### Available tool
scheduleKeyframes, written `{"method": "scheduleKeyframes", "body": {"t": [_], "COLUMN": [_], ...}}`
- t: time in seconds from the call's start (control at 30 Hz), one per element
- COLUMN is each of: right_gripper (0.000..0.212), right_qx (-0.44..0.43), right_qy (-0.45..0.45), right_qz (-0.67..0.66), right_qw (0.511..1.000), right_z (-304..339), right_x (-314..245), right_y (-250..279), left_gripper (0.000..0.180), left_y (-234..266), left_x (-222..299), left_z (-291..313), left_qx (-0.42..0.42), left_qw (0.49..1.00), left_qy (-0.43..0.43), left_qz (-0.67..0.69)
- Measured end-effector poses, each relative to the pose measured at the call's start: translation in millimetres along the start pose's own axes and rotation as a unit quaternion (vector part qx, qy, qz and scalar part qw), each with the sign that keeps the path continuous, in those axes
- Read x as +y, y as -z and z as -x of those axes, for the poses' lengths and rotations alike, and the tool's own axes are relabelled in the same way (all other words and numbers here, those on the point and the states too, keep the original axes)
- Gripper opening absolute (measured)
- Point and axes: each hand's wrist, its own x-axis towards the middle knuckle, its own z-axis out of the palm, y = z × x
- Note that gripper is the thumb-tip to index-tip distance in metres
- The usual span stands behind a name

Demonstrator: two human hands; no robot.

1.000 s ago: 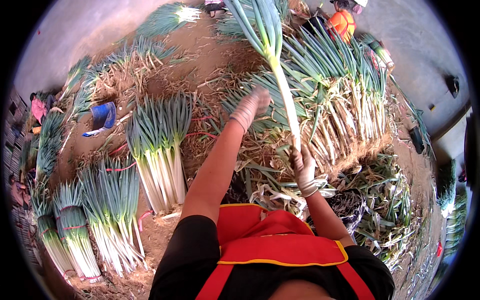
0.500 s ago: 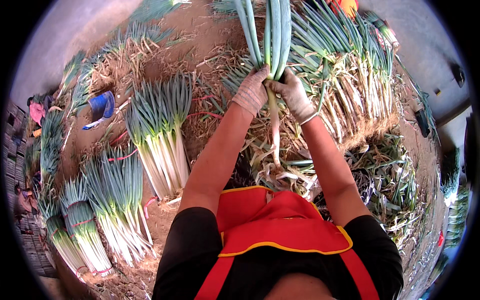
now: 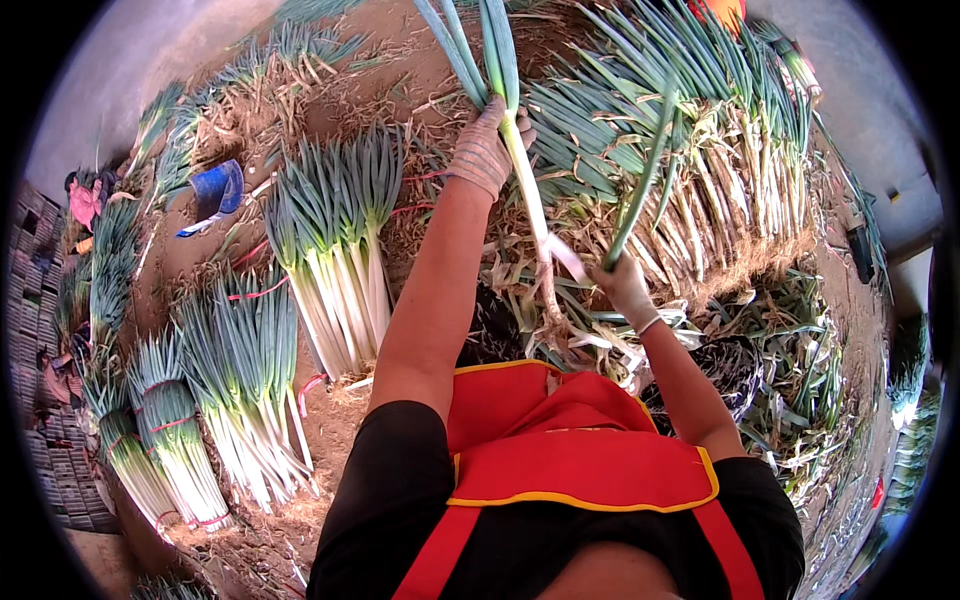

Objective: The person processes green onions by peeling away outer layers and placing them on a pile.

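My gloved left hand is closed around a long green onion where the white stem meets its green leaves. The onion stands nearly upright, leaves at the top and roots low, above a heap of peelings. Lower and to the right, my gloved right hand grips a stripped outer leaf. The leaf's green end sticks up out of the fist. Its pale end stretches, blurred, toward the onion's lower stem, which shows white above and brownish near the roots. Whether the strip still joins the stem I cannot tell.
Unpeeled green onions lie in a big pile at the right. Left of me, peeled onions stand in a bunch, with tied bundles beyond. A blue broken container lies on the soil. Leaf scraps cover the right side.
My right hand has left the onion's neck and moved down and right, pulling a leaf away. My left hand, still holding the onion, has shifted slightly left and up.
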Motion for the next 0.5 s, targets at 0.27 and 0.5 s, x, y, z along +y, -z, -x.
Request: {"method": "scheduleKeyframes", "body": {"t": [0.27,0.5], "right_gripper": [0.042,0.037], "right_qx": [0.003,0.176], "right_qy": [0.063,0.265], "right_qz": [-0.139,-0.139], "right_qw": [0.988,0.938], "right_z": [-40.0,-84.3], "right_x": [11.6,-69.1], "right_y": [-8.5,-32.4], "left_gripper": [0.036,0.036], "left_y": [-27.7,-45.5], "left_x": [-12.2,-33.4], "left_z": [14.2,7.7], "left_qx": [-0.044,-0.094], "left_qw": [0.998,0.990], "left_qy": [0.014,0.055], "left_qz": [0.045,0.090]}}
